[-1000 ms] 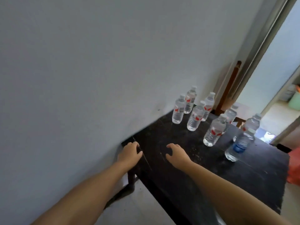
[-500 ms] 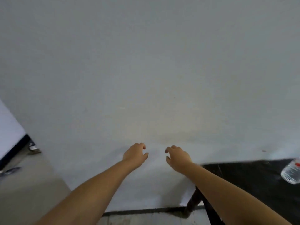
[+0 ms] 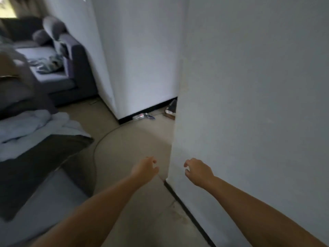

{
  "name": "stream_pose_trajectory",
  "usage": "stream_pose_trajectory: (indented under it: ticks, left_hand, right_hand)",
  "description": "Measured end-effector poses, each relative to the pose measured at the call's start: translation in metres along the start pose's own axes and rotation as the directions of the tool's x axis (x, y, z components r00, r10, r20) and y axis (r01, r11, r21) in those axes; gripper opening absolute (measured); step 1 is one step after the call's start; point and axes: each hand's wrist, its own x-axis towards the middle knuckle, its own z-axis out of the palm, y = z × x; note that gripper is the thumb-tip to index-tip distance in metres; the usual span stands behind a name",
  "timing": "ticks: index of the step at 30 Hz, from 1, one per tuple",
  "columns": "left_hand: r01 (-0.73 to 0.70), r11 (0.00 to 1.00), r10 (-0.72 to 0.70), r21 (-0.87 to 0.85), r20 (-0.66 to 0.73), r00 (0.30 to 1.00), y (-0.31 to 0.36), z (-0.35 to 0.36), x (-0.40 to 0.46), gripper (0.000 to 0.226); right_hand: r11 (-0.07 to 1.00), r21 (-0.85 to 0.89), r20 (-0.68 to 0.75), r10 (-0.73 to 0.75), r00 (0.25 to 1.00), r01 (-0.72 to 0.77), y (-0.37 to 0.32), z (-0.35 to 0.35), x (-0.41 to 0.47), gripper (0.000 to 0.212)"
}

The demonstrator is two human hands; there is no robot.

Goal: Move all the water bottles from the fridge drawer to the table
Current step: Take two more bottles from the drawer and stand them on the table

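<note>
Neither the water bottles, the table nor the fridge drawer is in view. My left hand (image 3: 145, 169) hangs over the floor at the lower middle, fingers loosely apart, holding nothing. My right hand (image 3: 198, 172) is level with it in front of a white wall corner, also empty with curled, spread fingers. Both forearms reach in from the bottom edge.
A white wall (image 3: 249, 104) fills the right half, its corner just ahead of my hands. A grey sofa (image 3: 58, 68) stands at the back left. Crumpled pale bedding (image 3: 32, 129) lies on a dark surface at left. Small litter (image 3: 142, 116) and a box (image 3: 170, 111) sit on the floor by the far wall.
The view has swung left, away from the black table and its bottles, past bare wall to the room with the sofa. Both hands stay empty and held out in front.
</note>
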Motion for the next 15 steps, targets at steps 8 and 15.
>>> stream_pose_trajectory:
  ticks: [8, 15]
  left_hand:
    - [0.473, 0.861, -0.507, -0.19, -0.237, 0.828, -0.153, -0.032, -0.163, 0.024]
    - [0.61, 0.699, -0.715, -0.372, -0.335, 0.614, -0.244, -0.06, -0.283, 0.038]
  right_hand:
    - [0.846, -0.049, 0.2, -0.513, 0.835, 0.531, -0.184, 0.056, 0.0, 0.035]
    - [0.591, -0.053, 0.248, -0.773, 0.583, 0.805, -0.344, 0.088, -0.05, 0.029]
